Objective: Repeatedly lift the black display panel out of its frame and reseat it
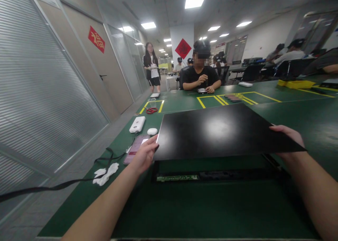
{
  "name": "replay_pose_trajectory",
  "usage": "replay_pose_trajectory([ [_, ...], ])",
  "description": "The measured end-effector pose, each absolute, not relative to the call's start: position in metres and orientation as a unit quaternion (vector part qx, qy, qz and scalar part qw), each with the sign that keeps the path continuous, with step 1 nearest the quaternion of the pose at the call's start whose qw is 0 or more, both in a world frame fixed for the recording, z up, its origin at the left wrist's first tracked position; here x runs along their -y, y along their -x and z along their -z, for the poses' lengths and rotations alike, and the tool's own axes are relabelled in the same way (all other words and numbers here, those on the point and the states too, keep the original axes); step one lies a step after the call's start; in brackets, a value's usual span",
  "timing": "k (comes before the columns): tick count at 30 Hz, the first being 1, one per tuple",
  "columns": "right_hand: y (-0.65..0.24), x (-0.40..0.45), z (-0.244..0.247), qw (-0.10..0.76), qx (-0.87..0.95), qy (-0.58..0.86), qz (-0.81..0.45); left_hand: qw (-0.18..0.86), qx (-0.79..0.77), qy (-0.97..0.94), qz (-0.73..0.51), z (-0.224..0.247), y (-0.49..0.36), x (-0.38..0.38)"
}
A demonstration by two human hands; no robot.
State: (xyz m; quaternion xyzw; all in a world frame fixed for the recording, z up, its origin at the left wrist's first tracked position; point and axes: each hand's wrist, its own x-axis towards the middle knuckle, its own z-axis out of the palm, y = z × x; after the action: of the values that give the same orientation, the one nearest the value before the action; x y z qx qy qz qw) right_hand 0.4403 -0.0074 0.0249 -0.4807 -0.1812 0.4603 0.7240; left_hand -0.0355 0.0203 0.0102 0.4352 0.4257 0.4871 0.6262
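Note:
Between my two hands is a flat black glossy panel (pixel 195 135), which looks like a display screen, raised and tilted above the table. My left hand (pixel 146 153) grips its left edge, fingers closed on it. At the right edge my right hand (pixel 290 139) holds it, thumb on top and the other fingers hidden beneath. Under the panel lies a dark, thin frame (pixel 224 174) with a green circuit strip (pixel 176 178) along its near side. The panel hides the far part of this frame.
Left of the panel lie a phone (pixel 130 158), a white earbud case (pixel 152 131), a white power bank (pixel 137 124), crumpled white tissue (pixel 105 174) and a black strap (pixel 52 188). Red scissors (pixel 151 110) lie farther off. A person (pixel 202 70) sits across the green table (pixel 87 205).

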Motion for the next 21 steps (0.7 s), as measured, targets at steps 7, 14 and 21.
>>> replay_pose_trajectory([
  [7,-0.433,0.015,-0.026,0.608,0.228,0.533,-0.542,0.600,-0.406,-0.442,-0.529,-0.016,0.038,-0.022],
  [14,-0.442,0.007,-0.006,0.538,0.284,0.559,-0.563,0.616,-0.367,-0.385,-0.582,-0.018,0.037,-0.017],
  [21,-0.464,-0.010,0.015,0.529,0.324,0.648,-0.442,0.617,-0.391,-0.364,-0.577,-0.017,0.038,-0.017],
])
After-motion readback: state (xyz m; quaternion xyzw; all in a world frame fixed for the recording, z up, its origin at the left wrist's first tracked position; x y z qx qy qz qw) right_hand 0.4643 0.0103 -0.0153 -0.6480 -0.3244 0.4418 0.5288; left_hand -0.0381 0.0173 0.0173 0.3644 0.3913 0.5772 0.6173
